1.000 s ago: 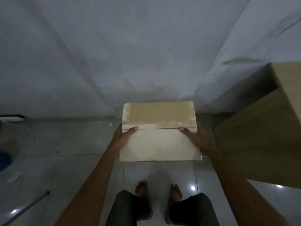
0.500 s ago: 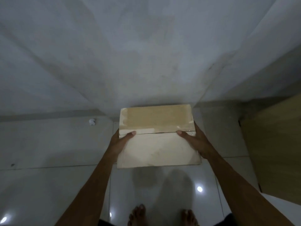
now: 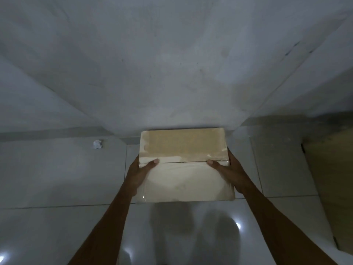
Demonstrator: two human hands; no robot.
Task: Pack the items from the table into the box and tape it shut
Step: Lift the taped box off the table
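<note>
Closed box [image 3: 184,165] held up between both hands over the tiled floor [image 3: 57,178], close to the wall [image 3: 172,64]. Left hand [image 3: 138,175] grips the box's left side, thumb on top near the flap seam; right hand [image 3: 228,172] grips the right side likewise. Small white scrap [image 3: 97,144] on floor, left of box.

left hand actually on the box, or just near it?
Touching. The head view shows the left hand gripping the left side of the box, with the thumb laid over its top face.
</note>
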